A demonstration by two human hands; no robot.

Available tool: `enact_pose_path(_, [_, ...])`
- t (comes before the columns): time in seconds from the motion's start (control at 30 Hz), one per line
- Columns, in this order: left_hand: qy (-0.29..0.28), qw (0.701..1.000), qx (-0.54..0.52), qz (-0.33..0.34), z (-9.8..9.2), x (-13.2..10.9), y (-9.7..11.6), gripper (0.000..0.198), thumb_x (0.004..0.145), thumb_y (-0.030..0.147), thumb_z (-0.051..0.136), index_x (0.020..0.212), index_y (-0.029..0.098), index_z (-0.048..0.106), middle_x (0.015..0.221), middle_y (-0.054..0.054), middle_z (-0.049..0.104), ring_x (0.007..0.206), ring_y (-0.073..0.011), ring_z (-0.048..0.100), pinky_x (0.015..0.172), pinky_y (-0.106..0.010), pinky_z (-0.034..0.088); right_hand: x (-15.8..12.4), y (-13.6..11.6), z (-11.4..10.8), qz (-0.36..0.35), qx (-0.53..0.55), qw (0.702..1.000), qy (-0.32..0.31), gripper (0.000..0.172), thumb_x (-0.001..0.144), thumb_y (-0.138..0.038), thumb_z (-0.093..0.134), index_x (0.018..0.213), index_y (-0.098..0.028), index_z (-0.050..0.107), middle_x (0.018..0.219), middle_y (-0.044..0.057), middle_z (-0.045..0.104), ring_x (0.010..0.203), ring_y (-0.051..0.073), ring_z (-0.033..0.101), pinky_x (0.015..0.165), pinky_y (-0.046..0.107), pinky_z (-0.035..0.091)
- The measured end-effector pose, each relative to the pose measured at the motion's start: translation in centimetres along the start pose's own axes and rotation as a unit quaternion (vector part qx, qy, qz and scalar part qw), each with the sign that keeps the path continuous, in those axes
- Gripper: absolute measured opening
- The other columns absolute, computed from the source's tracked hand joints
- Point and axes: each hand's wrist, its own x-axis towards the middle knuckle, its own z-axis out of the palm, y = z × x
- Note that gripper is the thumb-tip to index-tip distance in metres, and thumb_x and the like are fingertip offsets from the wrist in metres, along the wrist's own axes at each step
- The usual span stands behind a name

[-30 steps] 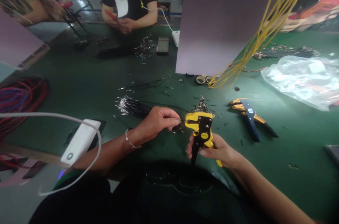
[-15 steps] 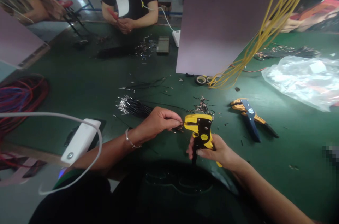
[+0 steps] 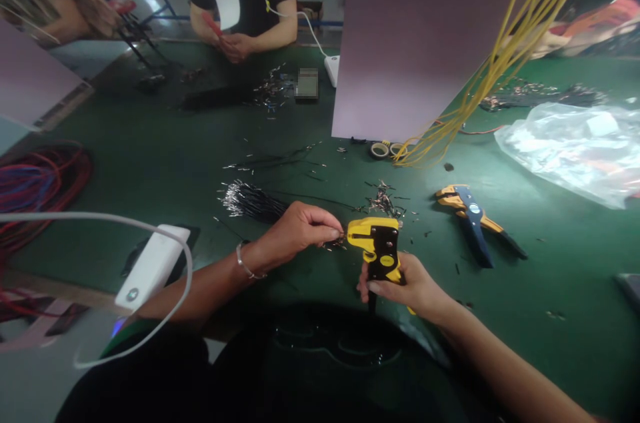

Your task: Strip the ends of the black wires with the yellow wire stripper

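Head camera shows a yellow-and-black stripper (image 3: 386,239) gripped by the right hand (image 3: 413,284), left hand (image 3: 303,226) pinching thin wire (image 3: 344,235)

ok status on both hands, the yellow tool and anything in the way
Right hand gripping yellow tool. Left hand pinched shut close beside it, contents too small to tell. Black wire bundle by left hand, nothing visibly blocking.

"What is the surface?"
"A dark green tabletop (image 3: 165,169)."
"And near its middle?"
"A bundle of black wires (image 3: 255,201), silvery ends pointing left, and a pile of small scraps (image 3: 383,200)."
"To the right?"
"Blue-and-orange pliers (image 3: 473,213); farther back, a clear plastic bag (image 3: 570,149)."
"Left?"
"Coiled red and blue wires (image 3: 37,186)."
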Motion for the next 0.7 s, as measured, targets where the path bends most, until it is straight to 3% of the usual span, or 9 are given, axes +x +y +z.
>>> enact_pose_path(0.3, [-0.004, 1.0, -0.001, -0.001, -0.02, 0.02, 0.0, 0.007, 0.066, 0.021, 0.07, 0.069, 0.015, 0.073, 0.056, 0.001, 0.061, 0.052, -0.007, 0.049, 0.05, -0.019, 0.037, -0.03, 0.16, 0.28, 0.009, -0.029, 0.999, 0.041, 0.022, 0.077, -0.033, 0.072, 0.083, -0.016, 0.059, 0.063, 0.003, 0.067, 0.055, 0.017, 0.063, 0.056, 0.03, 0.05])
enact_pose_path(0.7, [0.003, 1.0, 0.015, 0.007, -0.08, 0.11, -0.04, 0.009, 0.068, 0.021, 0.068, 0.07, 0.012, 0.071, 0.057, 0.001, 0.061, 0.052, -0.0068, 0.049, 0.049, -0.018, 0.037, 0.08, -0.04, 0.92, 0.005, -0.097, 0.991, 0.093, 0.012, 0.07, -0.019, 0.065, 0.078, -0.018, 0.057, 0.06, 0.001, 0.065, 0.054, 0.015, 0.062, 0.053, 0.027, 0.051])
